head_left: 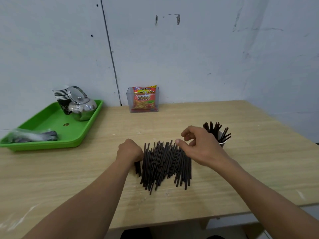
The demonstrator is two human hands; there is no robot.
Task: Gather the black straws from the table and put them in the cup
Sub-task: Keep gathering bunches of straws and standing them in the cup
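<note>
A wooden tabletop fills the lower frame. At centre lies a loose pile of black straws, roughly parallel. The left hand is curled, gripping a few straws at the pile's left edge. The right hand hovers over the pile's upper right, fingers loosely bent, holding nothing. Just right of it, a cup holds more straws. They look light, stiff and slippery, likely best pinched mid-length in bundles.
</note>
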